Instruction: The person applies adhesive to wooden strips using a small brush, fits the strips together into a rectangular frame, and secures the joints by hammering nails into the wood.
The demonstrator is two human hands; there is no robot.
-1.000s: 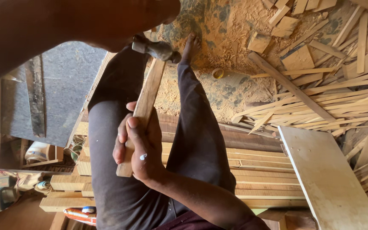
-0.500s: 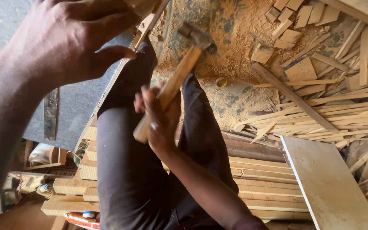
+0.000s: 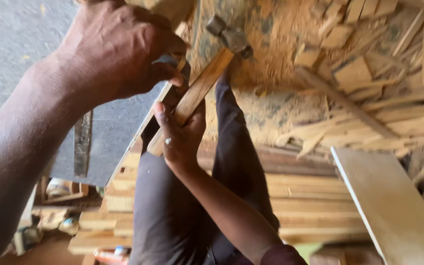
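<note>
Hammer (image 3: 199,83) raised mid-swing, wooden handle gripped by right hand (image 3: 182,140) at centre.
Left hand (image 3: 119,54), upper left, pinches narrowly on a thin wood strip (image 3: 138,142); striking looks underway, and the next blow needs careful aim. Sawdust floor (image 3: 280,64) and offcuts lie beyond.

Sawdust-covered floor (image 3: 276,59), strewn with pale wood offcuts (image 3: 369,73); stacked wooden slats (image 3: 300,196) and a broad light board (image 3: 393,206) lying nearer.

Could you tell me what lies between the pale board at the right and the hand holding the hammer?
In the head view, a dark-trousered leg lies between the board and the right hand gripping the hammer.
</note>
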